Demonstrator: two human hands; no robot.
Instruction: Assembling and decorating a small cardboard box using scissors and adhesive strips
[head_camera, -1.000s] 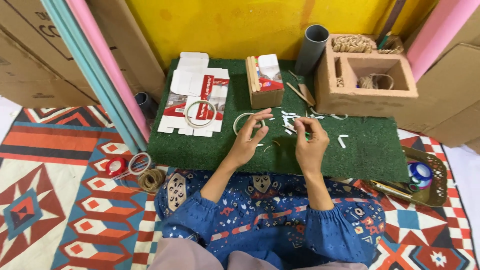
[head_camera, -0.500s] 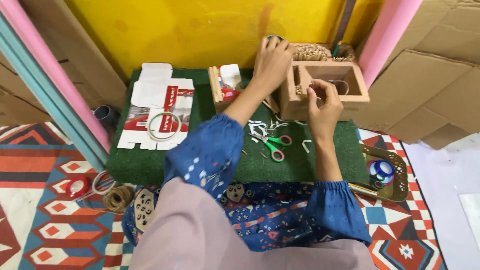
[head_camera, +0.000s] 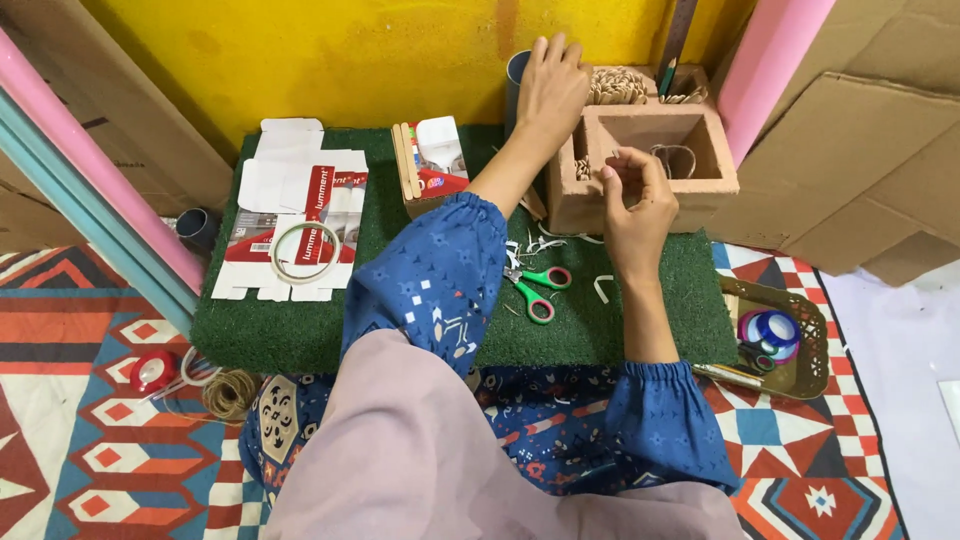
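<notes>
green-handled scissors (head_camera: 535, 288), green mat (head_camera: 300, 335), perhaps terracotta box (head_camera: 640, 185)

Rough green turf mat (head_camera: 300, 335), cardboard box (head_camera: 700, 190)

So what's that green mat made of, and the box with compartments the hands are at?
The green mat looks like artificial turf: short, fuzzy, matte blades. The compartment box seems to be plain brown cardboard with a dull finish and thick walls, though thin wood can't be ruled out. The left hand reaches past its back edge; the right hand hovers at its front.
</notes>
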